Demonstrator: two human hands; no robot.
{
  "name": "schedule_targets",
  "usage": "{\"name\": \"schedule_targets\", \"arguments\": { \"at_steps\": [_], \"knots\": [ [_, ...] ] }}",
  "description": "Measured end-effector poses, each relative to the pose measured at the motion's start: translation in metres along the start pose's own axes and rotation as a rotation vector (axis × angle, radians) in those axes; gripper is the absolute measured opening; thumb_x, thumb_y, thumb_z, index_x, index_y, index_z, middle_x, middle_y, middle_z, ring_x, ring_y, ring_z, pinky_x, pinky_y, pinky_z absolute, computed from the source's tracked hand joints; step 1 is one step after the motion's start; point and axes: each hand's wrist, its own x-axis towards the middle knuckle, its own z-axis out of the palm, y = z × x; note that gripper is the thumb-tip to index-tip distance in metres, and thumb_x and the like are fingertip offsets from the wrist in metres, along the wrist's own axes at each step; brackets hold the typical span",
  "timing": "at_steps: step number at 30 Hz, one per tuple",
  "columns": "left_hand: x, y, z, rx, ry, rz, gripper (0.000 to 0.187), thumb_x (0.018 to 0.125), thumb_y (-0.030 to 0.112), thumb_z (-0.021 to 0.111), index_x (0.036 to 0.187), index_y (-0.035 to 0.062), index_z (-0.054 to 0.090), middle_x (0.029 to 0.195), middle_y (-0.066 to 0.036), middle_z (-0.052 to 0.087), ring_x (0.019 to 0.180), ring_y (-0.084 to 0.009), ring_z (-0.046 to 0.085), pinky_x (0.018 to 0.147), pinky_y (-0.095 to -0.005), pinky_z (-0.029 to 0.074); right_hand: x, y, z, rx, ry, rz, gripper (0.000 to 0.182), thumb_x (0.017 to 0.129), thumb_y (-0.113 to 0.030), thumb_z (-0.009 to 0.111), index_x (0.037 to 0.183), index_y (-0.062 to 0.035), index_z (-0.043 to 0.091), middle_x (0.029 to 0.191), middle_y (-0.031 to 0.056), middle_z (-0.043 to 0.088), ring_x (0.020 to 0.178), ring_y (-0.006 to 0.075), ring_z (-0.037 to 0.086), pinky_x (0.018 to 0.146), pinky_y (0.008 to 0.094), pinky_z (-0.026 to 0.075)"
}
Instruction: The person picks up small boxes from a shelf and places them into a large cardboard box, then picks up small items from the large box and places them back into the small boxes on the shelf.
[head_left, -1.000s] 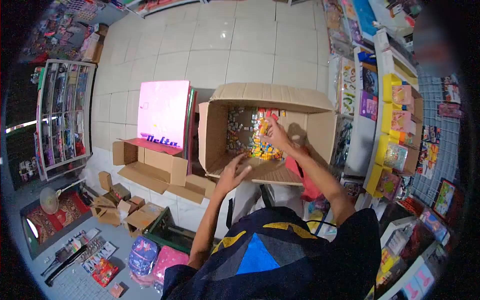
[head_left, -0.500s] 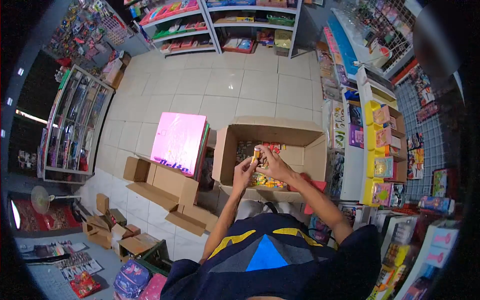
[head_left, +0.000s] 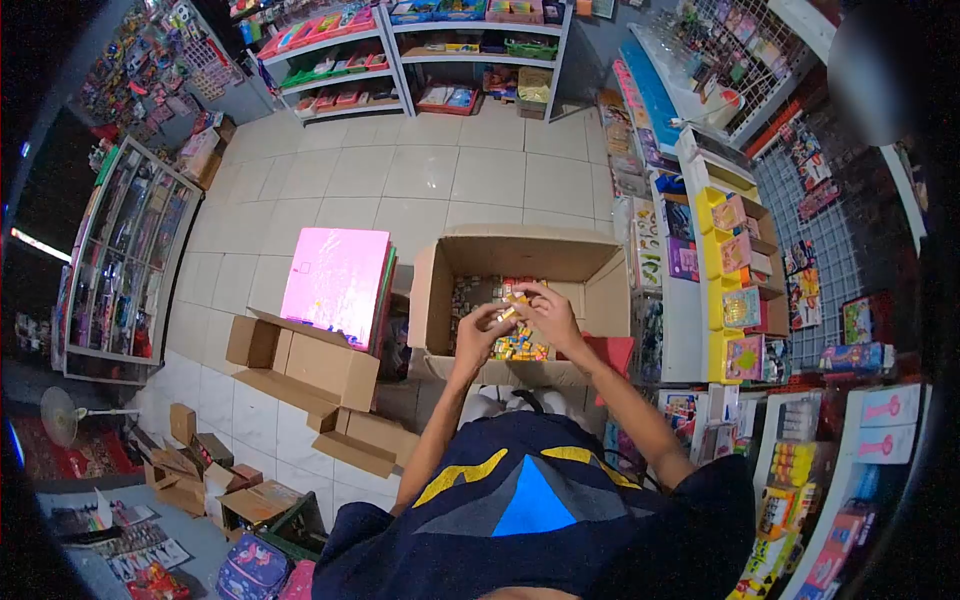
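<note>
A large open cardboard box point(head_left: 432, 300) stands in front of me, with many small colourful packets point(head_left: 520, 346) on its bottom. Above it, my left hand point(head_left: 482, 334) has its fingers closed on one side of a small yellow and white packet point(head_left: 514, 304). My right hand point(head_left: 546, 316) grips the same packet from the other side. The two hands nearly touch, and the fingers partly cover the packet, so its print cannot be read.
Left of the box lies a pink wrapped stack point(head_left: 338, 282), beside an open empty carton point(head_left: 300, 368). Yellow display trays point(head_left: 713, 270) line the right side. Shelves point(head_left: 480, 56) stand at the back, a glass cabinet point(head_left: 135, 262) at the left.
The whole view has shifted, with the surroundings now further left. Both hands still hold a packet over the box; their fingers have moved, and the packet is now more tilted.
</note>
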Motion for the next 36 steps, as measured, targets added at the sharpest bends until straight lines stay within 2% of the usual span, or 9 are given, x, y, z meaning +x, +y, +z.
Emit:
{"name": "schedule_targets", "arguments": {
  "at_steps": [4,7,8,13,17,22,27,33,36],
  "knots": [
    [-0.009,0.003,-0.009,0.1,0.005,-0.073,0.023,0.074,0.003,0.066,0.094,-0.0038,0.057,0.087,-0.01,0.062,0.079,-0.0123,0.06,0.07,-0.0228,0.049,-0.011,-0.01,-0.004,-0.103,0.01,-0.061,0.043,0.08,-0.007,0.061,0.121,-0.0021,0.048,0.099,0.0094,0.056,0.08,0.0099,0.055,0.07,0.0218,0.047],
    [-0.014,0.004,-0.011,0.064,-0.094,-0.042,0.023,0.074,0.002,0.067,0.094,-0.0044,0.058,0.087,-0.01,0.063,0.078,-0.0118,0.06,0.07,-0.022,0.048,-0.023,-0.025,0.005,0.019,0.083,0.01,0.035,0.079,-0.006,0.062,0.112,0.0018,0.053,0.101,0.0101,0.057,0.081,0.0113,0.056,0.071,0.0226,0.048],
    [-0.015,0.003,-0.011,0.068,-0.106,-0.065,0.023,0.074,0.003,0.067,0.093,-0.0046,0.059,0.086,-0.01,0.063,0.077,-0.0114,0.059,0.07,-0.0219,0.048,-0.026,-0.02,0.005,0.033,0.081,0.032,0.029,0.079,-0.005,0.062,0.107,0.003,0.057,0.101,0.0099,0.059,0.089,0.0114,0.055,0.074,0.0214,0.047],
    [-0.02,-0.001,-0.005,0.013,-0.15,-0.121,0.021,0.074,0.004,0.066,0.093,-0.0049,0.062,0.083,-0.008,0.064,0.075,-0.0091,0.058,0.069,-0.0212,0.047,-0.045,-0.007,0.009,-0.004,0.056,0.075,0.027,0.081,-0.005,0.059,0.106,0.0042,0.056,0.105,0.0112,0.058,0.092,0.0141,0.056,0.078,0.0244,0.047],
    [-0.025,-0.005,0.001,0.022,-0.168,-0.128,0.024,0.074,0.014,0.069,0.093,-0.0005,0.063,0.077,-0.003,0.063,0.065,-0.0054,0.055,0.056,-0.0182,0.042,-0.062,-0.01,0.009,-0.016,0.113,0.044,0.025,0.083,-0.005,0.057,0.106,0.0046,0.056,0.105,0.0111,0.057,0.093,0.0146,0.056,0.079,0.0249,0.047],
    [-0.028,-0.024,0.005,-0.025,-0.246,-0.129,0.022,0.077,0.009,0.066,0.095,-0.003,0.062,0.087,-0.005,0.062,0.073,-0.0093,0.057,0.068,-0.0208,0.045,-0.079,-0.003,0.006,-0.085,0.172,0.051,0.023,0.083,-0.006,0.056,0.104,0.0043,0.055,0.104,0.0103,0.057,0.093,0.0141,0.055,0.079,0.0255,0.047],
    [-0.032,-0.025,0.016,-0.097,-0.303,-0.196,0.022,0.078,0.01,0.065,0.095,-0.0039,0.061,0.087,-0.006,0.062,0.074,-0.0094,0.057,0.068,-0.0221,0.046,-0.093,-0.001,0.001,-0.038,0.228,0.065,0.023,0.084,-0.006,0.055,0.105,0.0026,0.054,0.101,0.0086,0.057,0.091,0.0125,0.055,0.078,0.025,0.046],
    [-0.034,-0.035,0.035,-0.119,-0.362,-0.27,0.021,0.078,0.012,0.065,0.093,-0.0021,0.062,0.082,-0.003,0.062,0.067,-0.0081,0.056,0.063,-0.0206,0.046,-0.114,-0.028,-0.008,-0.221,0.198,-0.002,0.028,0.081,-0.009,0.06,0.106,0.0016,0.054,0.098,0.0084,0.056,0.085,0.0126,0.056,0.076,0.0265,0.046],
    [-0.039,-0.028,0.046,-0.085,-0.393,-0.302,0.02,0.079,0.014,0.065,0.092,-0.0012,0.063,0.081,-0.003,0.062,0.067,-0.0078,0.056,0.064,-0.0206,0.047,-0.126,-0.044,-0.011,-0.496,0.208,-0.048,0.035,0.074,-0.012,0.067,0.105,-0.0014,0.055,0.093,0.0086,0.057,0.08,0.0144,0.056,0.074,0.0268,0.046]
  ]
}}
